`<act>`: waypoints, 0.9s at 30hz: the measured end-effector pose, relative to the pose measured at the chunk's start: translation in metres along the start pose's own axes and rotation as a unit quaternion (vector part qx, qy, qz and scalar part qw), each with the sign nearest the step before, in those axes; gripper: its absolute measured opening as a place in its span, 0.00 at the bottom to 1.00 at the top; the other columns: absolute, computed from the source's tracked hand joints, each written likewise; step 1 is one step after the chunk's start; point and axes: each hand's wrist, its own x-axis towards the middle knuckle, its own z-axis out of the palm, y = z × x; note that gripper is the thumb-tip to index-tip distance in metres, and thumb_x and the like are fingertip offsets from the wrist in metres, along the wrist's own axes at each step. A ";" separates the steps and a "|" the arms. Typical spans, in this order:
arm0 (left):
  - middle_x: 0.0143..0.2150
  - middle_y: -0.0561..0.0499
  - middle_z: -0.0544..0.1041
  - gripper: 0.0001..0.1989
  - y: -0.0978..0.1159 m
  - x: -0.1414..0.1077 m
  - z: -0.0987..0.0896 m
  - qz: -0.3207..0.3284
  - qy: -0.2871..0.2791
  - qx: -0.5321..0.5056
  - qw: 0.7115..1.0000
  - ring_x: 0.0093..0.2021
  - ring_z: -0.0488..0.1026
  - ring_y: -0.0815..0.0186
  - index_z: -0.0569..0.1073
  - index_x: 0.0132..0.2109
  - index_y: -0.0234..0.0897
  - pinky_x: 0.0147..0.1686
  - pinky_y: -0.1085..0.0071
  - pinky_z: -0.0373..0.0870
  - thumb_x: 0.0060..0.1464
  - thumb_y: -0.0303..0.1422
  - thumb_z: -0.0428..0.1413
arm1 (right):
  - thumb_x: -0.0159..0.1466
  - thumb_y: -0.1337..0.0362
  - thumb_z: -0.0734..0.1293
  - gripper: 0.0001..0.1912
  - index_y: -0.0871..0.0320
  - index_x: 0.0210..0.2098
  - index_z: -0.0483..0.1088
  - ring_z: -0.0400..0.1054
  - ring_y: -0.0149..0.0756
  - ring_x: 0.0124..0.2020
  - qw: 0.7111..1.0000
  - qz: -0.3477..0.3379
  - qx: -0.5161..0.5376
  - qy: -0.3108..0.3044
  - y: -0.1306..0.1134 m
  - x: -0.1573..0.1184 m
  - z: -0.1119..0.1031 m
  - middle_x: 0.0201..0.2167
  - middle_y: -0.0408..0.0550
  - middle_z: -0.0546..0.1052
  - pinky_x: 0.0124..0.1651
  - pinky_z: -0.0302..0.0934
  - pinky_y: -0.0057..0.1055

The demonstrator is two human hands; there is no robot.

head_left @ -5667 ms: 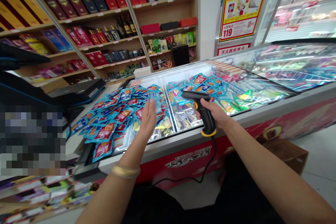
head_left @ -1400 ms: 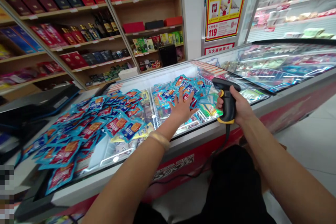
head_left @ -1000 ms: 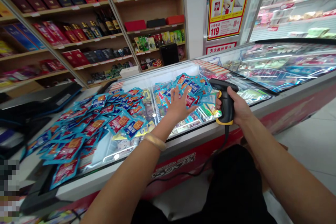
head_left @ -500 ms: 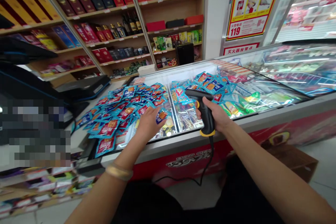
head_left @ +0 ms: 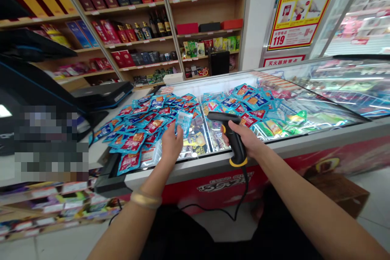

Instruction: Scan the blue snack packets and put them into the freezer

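My left hand (head_left: 172,142) pinches a light blue snack packet (head_left: 184,120) and holds it upright, its pale printed side toward me. Behind and to the left lies a heap of blue and red snack packets (head_left: 143,124) on the glass top of a chest freezer (head_left: 225,158). My right hand (head_left: 248,138) is wrapped round the grip of a black and yellow barcode scanner (head_left: 237,142), whose head points left toward the packet. A second pile of packets (head_left: 250,99) rests on the glass beyond the scanner.
A black scanner cable (head_left: 213,208) hangs down in front of the freezer. At the left stand a dark checkout monitor (head_left: 33,77) and a black device (head_left: 102,93) on the counter. Shelves of boxes and bottles (head_left: 137,28) line the back; a brown box (head_left: 338,193) sits on the floor at right.
My left hand has lifted a packet and turned it upright; before, it hovered over a packet on the glass. The scanner has shifted slightly left and down in view.
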 end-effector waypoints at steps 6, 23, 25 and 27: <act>0.34 0.47 0.80 0.19 0.004 -0.002 -0.001 0.012 -0.033 -0.087 0.996 0.34 0.74 0.62 0.77 0.45 0.32 0.39 0.68 0.70 0.60 0.37 0.45 | 0.52 0.39 0.71 0.28 0.60 0.30 0.69 0.61 0.29 0.19 0.999 -0.001 -0.031 -0.026 0.000 -0.003 0.003 0.17 0.43 0.70 0.23 0.56 0.27; 0.27 0.49 0.75 0.19 0.007 -0.009 0.006 0.107 -0.054 0.005 0.993 0.26 0.69 0.66 0.76 0.42 0.36 0.30 0.72 0.65 0.60 0.40 0.44 | 0.49 0.40 0.73 0.27 0.59 0.29 0.70 0.61 0.28 0.20 0.998 0.017 -0.033 -0.048 -0.001 -0.006 0.006 0.18 0.43 0.70 0.25 0.58 0.27; 0.26 0.51 0.75 0.18 0.006 -0.009 0.006 0.101 -0.058 0.007 0.993 0.24 0.68 0.67 0.76 0.43 0.36 0.30 0.73 0.65 0.60 0.39 0.44 | 0.50 0.41 0.73 0.27 0.59 0.29 0.70 0.62 0.29 0.20 0.999 0.016 -0.026 -0.045 -0.001 -0.006 0.006 0.18 0.43 0.70 0.24 0.58 0.27; 0.26 0.51 0.75 0.18 0.005 -0.009 0.006 0.098 -0.056 0.010 0.994 0.24 0.68 0.68 0.77 0.43 0.36 0.29 0.73 0.65 0.60 0.39 0.45 | 0.50 0.41 0.74 0.26 0.59 0.30 0.71 0.62 0.29 0.20 0.999 0.014 -0.017 -0.042 -0.001 -0.006 0.006 0.18 0.43 0.71 0.24 0.58 0.27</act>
